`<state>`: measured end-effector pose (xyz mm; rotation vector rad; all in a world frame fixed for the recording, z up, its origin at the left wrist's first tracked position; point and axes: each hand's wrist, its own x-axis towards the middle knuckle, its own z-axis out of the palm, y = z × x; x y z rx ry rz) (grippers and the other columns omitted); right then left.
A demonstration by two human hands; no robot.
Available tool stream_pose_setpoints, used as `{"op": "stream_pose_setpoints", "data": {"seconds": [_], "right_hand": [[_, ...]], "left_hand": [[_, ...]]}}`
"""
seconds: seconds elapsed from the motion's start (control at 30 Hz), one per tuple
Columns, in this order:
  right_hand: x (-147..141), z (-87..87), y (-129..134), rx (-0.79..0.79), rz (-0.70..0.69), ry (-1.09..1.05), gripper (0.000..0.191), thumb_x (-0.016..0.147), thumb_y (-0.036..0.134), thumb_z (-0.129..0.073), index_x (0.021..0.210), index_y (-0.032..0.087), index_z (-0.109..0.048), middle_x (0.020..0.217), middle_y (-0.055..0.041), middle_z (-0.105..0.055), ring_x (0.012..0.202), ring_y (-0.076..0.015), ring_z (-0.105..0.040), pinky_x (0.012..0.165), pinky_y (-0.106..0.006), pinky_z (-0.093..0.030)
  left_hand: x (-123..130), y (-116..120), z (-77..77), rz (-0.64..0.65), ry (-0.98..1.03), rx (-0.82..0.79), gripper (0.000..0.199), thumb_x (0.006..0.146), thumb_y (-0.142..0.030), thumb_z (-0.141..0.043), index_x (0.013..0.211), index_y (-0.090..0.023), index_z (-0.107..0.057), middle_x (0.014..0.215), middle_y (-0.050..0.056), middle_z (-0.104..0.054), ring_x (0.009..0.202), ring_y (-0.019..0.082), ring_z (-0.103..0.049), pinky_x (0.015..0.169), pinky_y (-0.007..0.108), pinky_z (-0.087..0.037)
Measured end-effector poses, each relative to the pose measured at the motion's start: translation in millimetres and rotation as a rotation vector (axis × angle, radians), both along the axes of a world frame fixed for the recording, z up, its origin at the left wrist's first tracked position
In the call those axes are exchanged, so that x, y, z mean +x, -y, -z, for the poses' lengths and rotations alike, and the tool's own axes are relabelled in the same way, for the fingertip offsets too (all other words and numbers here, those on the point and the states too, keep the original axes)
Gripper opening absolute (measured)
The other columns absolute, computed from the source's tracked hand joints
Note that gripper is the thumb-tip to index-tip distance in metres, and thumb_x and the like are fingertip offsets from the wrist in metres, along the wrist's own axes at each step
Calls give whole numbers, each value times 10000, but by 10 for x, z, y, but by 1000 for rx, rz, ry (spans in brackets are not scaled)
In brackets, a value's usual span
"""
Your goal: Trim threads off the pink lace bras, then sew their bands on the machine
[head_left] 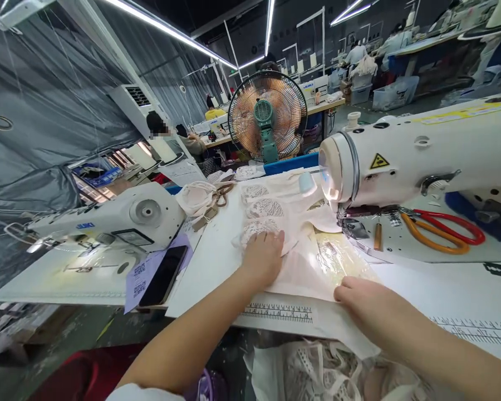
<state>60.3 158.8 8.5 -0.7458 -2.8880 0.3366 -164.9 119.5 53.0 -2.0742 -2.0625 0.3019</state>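
White fabric with lace (265,209) lies on the white table between two sewing machines. My left hand (264,259) rests on the lace part, its fingers bent and pressed down on the cloth. Near the front edge, my right hand (361,301) pinches the fabric's lower right corner, with thumb and fingers together. A yellowish translucent sheet (338,259) lies between my hands, beside the right one. The needle area of the right sewing machine (384,156) is just beyond this sheet.
Orange and red scissors (442,231) and a small wooden-handled tool (378,236) lie at the right. On the left are a phone (165,275) and another sewing machine (108,223). A fan (267,117) stands behind the table. Lace pieces (317,370) hang below the front edge.
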Motion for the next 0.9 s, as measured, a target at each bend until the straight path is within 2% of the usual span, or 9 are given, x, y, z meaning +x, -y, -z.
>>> {"op": "stream_pose_setpoints", "data": {"seconds": [0.07,0.17,0.33,0.43,0.53,0.6,0.7,0.77,0.9], "right_hand": [[117,-50,-50,-58,2,-24,247,698,20,-420,602,233,-500,614,9,-569,529,-149,-537,448,-242,-341],[293,-185,-135,-161,-13,-75,229,750,81,-400,648,248,-518,605,25,-577,529,-148,-525,450,-238,-351],[470,-489,-403,-408,-121,38,223,813,160,-375,772,254,-573,673,27,-591,620,-147,-547,535,-224,-407],[388,-488,-551,-259,-95,138,236,835,163,-370,759,251,-575,660,40,-600,609,-130,-558,513,-198,-390],[179,-337,-599,15,78,155,174,812,146,-449,702,218,-563,634,12,-605,567,-146,-551,479,-223,-334],[32,-237,-580,143,197,111,136,790,111,-484,716,188,-567,713,-49,-621,639,-185,-563,517,-256,-326],[-108,-135,-511,318,314,36,129,804,92,-480,755,155,-581,792,-116,-605,746,-234,-549,585,-297,-334],[-145,-74,-447,385,331,12,148,813,117,-491,700,155,-577,716,-113,-584,684,-233,-533,558,-302,-326],[-203,81,-282,458,271,-35,176,836,208,-502,706,152,-606,701,-115,-595,646,-237,-544,534,-318,-370]], "left_hand": [[-17,203,-68,-23,-6,-53,509,801,-202,-517,1295,-105,-447,1204,169,-589,1119,323,-527,955,508,-400],[-53,380,-258,-94,46,-132,390,800,-112,-450,1178,-111,-543,1056,157,-642,969,291,-601,847,458,-467],[-213,341,-706,-252,671,-131,325,855,-282,-410,1114,-189,-583,903,50,-660,790,189,-613,676,294,-488],[-337,179,-813,-307,866,-254,352,864,-315,-366,1110,-194,-586,855,24,-656,733,159,-607,586,239,-469],[-446,-20,-754,-359,555,-346,307,863,-255,-368,1033,-224,-622,927,24,-669,806,172,-624,630,248,-482],[-489,-143,-683,-384,331,-301,253,826,-187,-428,963,-186,-640,967,75,-664,901,232,-621,723,321,-491],[-432,-290,-590,-376,185,-200,235,767,-101,-474,944,-108,-628,1031,183,-616,993,344,-586,787,450,-469],[-279,-380,-527,-293,154,-139,255,781,-89,-454,983,-104,-609,1097,194,-577,1010,340,-578,805,451,-462],[183,-633,-331,-30,232,-129,256,830,-129,-434,1016,-193,-599,1169,80,-569,967,226,-605,776,312,-477]]}}
